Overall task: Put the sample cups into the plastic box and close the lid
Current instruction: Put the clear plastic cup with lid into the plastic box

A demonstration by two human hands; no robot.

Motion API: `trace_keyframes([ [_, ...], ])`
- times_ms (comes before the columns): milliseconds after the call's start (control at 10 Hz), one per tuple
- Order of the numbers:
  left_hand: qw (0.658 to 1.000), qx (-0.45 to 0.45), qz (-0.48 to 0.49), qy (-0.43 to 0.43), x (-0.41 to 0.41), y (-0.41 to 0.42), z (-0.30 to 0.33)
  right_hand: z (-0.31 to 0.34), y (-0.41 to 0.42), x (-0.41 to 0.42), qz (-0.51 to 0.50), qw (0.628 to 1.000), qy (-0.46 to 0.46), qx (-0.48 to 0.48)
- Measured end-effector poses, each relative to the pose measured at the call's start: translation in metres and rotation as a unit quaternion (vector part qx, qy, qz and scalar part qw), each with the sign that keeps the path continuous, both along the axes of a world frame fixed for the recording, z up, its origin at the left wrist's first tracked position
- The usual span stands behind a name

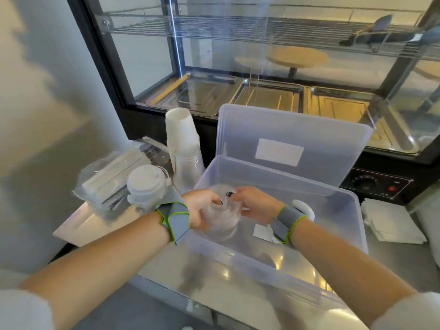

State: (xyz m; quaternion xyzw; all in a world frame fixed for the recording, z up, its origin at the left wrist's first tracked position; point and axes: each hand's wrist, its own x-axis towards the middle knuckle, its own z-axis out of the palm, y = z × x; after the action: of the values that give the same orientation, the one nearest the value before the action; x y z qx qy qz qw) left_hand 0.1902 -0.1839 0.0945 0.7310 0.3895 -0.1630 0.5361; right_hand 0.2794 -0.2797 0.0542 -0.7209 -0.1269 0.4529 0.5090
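A clear plastic box (273, 173) stands open on the steel counter, its lid (292, 129) leaning upright behind it against the display case. Both my hands are over the box's left part, holding a blurred stack of clear sample cups (222, 216) between them. My left hand (202, 208) grips the stack from the left side. My right hand (252, 202) holds it from the right with fingers on its top. A white round thing (306, 209) lies in the box behind my right wrist.
A tall stack of white paper cups (182, 139) stands left of the box. Beside it are a sleeve of white lids (146, 184) and a plastic bag of packets (112, 177). A glass display warmer (262, 67) is behind; white napkins (392, 225) lie to the right.
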Motion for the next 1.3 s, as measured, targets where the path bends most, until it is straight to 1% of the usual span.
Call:
trace_keyframes([
  [100, 0.986, 0.016, -0.163, -0.003, -0.003, -0.003, -0.002, -0.013, 0.002, 0.0, 0.01, 1.0, 0.003, -0.006],
  [200, 0.984, 0.01, -0.177, 0.008, 0.001, -0.001, -0.009, -0.024, 0.0, 0.001, 0.027, 1.0, -0.005, -0.01],
  [300, 0.995, -0.048, -0.036, 0.084, 0.004, 0.003, -0.017, -0.027, -0.001, 0.001, 0.035, 0.999, -0.006, -0.01],
  [400, 0.998, 0.022, 0.032, 0.058, 0.003, -0.007, -0.014, -0.031, -0.001, 0.002, 0.02, 1.0, 0.005, 0.01],
  [500, 0.996, 0.06, 0.027, 0.061, 0.005, -0.01, -0.018, -0.036, 0.0, 0.001, 0.011, 1.0, 0.001, 0.016],
  [600, 0.994, 0.046, 0.083, 0.053, 0.006, -0.013, -0.022, -0.039, -0.002, 0.0, -0.001, 1.0, 0.004, 0.024],
  [800, 0.993, 0.022, 0.115, 0.019, 0.008, -0.01, -0.029, -0.036, -0.001, 0.001, -0.017, 0.999, 0.014, 0.028],
  [900, 0.991, -0.041, 0.126, 0.026, 0.013, -0.005, -0.029, -0.033, -0.002, 0.002, -0.028, 0.999, 0.011, 0.014],
  [1000, 0.978, -0.138, 0.15, 0.052, 0.005, -0.005, -0.029, -0.033, -0.002, 0.002, -0.043, 0.999, 0.025, 0.015],
  [1100, 0.969, -0.167, 0.177, 0.041, 0.003, -0.005, -0.028, -0.032, -0.001, 0.002, -0.056, 0.997, 0.043, 0.019],
  [1200, 0.929, -0.219, 0.296, 0.044, 0.008, -0.004, -0.019, -0.029, 0.0, 0.001, -0.062, 0.997, 0.047, 0.012],
  [1300, 0.941, -0.204, 0.27, -0.018, 0.002, -0.005, -0.015, -0.024, -0.001, -0.001, -0.055, 0.998, 0.024, -0.007],
])
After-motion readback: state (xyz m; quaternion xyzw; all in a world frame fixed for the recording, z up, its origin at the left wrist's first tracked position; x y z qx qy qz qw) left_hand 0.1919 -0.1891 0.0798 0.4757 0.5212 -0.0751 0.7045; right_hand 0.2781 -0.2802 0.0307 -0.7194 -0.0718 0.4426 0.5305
